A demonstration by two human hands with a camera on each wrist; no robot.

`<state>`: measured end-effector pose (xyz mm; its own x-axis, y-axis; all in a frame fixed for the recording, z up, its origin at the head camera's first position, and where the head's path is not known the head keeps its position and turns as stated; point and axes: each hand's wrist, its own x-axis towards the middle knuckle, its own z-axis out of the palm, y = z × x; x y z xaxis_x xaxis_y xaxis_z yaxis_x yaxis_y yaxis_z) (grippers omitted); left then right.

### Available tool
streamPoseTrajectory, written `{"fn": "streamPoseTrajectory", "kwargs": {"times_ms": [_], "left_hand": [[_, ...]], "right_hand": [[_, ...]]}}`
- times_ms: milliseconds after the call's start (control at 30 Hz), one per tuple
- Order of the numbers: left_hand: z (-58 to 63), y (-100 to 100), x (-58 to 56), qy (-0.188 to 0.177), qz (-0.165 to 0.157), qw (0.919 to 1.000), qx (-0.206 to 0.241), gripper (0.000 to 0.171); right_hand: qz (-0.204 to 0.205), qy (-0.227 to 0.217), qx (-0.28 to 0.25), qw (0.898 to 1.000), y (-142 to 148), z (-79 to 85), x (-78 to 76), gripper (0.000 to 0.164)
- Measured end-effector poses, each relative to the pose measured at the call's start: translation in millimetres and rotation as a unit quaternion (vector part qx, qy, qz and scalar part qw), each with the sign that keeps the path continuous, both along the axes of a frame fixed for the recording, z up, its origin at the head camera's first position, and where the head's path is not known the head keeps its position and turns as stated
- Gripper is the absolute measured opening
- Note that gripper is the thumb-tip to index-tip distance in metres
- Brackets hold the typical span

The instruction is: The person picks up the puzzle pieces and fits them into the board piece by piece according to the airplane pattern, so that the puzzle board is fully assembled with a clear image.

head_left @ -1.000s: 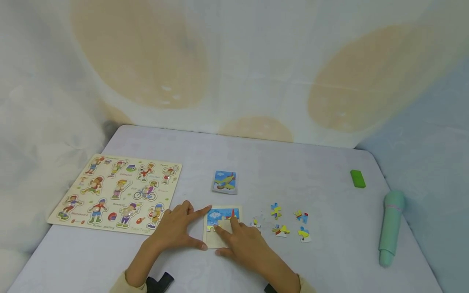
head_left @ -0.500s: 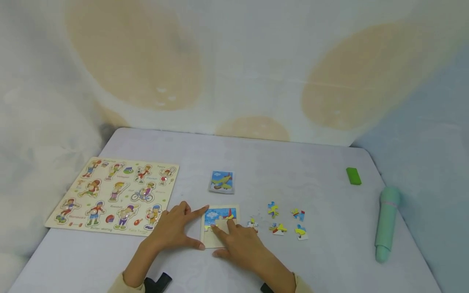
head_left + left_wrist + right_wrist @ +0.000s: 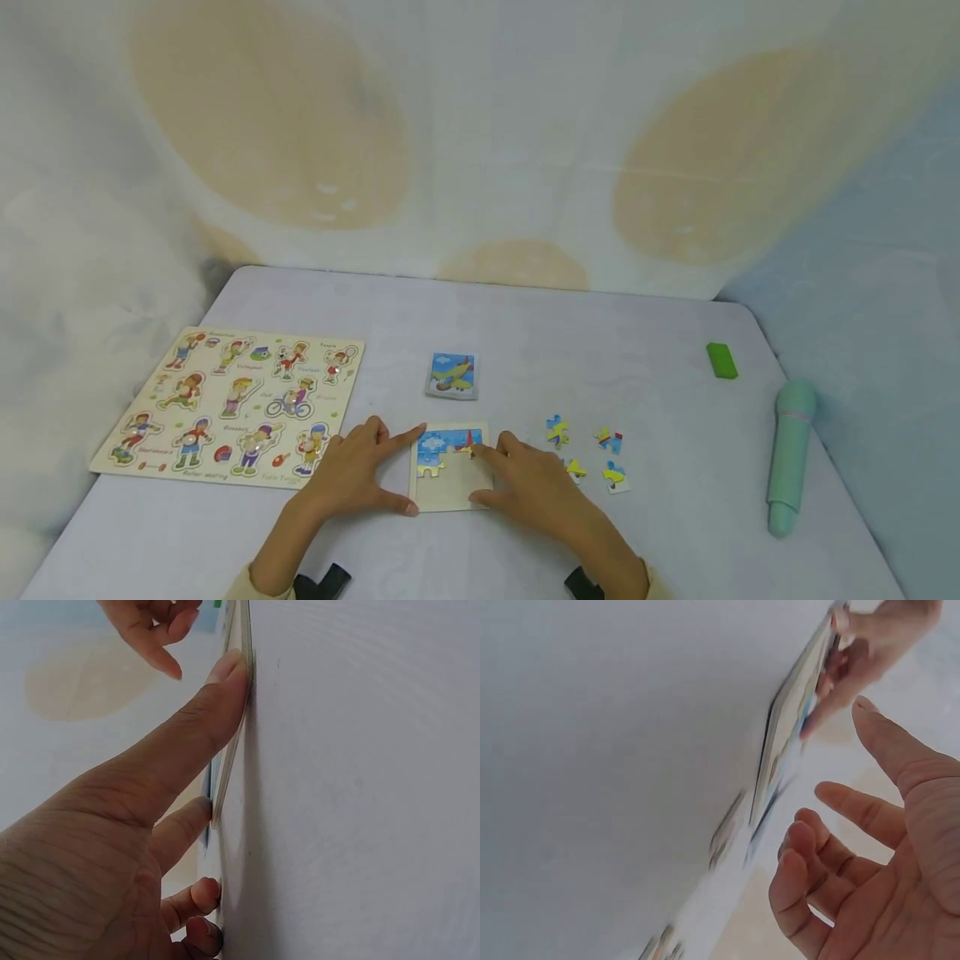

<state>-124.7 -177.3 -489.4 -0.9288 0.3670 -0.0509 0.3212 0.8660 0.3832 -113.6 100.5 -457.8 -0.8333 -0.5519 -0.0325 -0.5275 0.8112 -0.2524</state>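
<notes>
A small wooden puzzle tray (image 3: 450, 492) lies on the table, with joined blue-sky jigsaw pieces (image 3: 431, 450) along its upper part and bare wood below. My left hand (image 3: 352, 475) steadies its left side, the extended index finger at the upper corner and the thumb at the lower one. In the left wrist view, the thumb (image 3: 202, 712) presses on the tray's edge. Over the tray's right edge, my right hand (image 3: 536, 483) hovers with nothing held; its fingers (image 3: 866, 814) are loosely bent in the right wrist view. Loose jigsaw pieces (image 3: 557, 431) lie beyond it, some partly hidden.
A picture card (image 3: 452, 375) of a yellow airplane lies behind the tray. To the left is a large sports-figure puzzle board (image 3: 232, 404). A green block (image 3: 722, 361) and a mint-green cylinder-shaped object (image 3: 791, 458) are at the right.
My right hand has lifted off the pieces in the tray and moved right, uncovering the tray's bare lower part. The left hand stays at the tray's left side.
</notes>
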Motion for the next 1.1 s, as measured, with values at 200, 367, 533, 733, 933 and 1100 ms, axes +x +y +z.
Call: {"fn": "streamPoseTrajectory", "kwargs": {"times_ms": [200,367,533,733,933,1100], "left_hand": [[-0.2,-0.1,0.3,0.003,0.002,1.0,0.0,0.1],[-1.4,-0.3,-0.1,-0.001,0.002,1.0,-0.003,0.101],[-2.6,-0.2,-0.3,-0.007,0.005,0.9999,-0.006,0.101],[-1.3,0.6,-0.1,-0.008,0.005,0.9999,-0.007,0.101],[-1.8,0.3,-0.4,-0.005,0.004,0.9999,-0.008,0.101],[-1.7,0.3,0.3,-0.001,0.003,1.0,-0.008,0.101]], "right_hand": [[-0.066,0.009,-0.025,0.998,30.9,4.4,-9.3,0.061],[-0.108,0.0,-0.069,0.992,55.9,4.0,-19.1,0.06],[-0.143,-0.086,-0.178,0.97,73.2,-0.7,-28.5,0.058],[-0.139,-0.107,-0.216,0.96,86.1,-10.0,-35.2,0.057],[-0.146,-0.098,-0.217,0.96,94.6,-17.3,-40.6,0.057],[-0.148,-0.092,-0.216,0.961,100.7,-20.4,-44.1,0.052]]}}
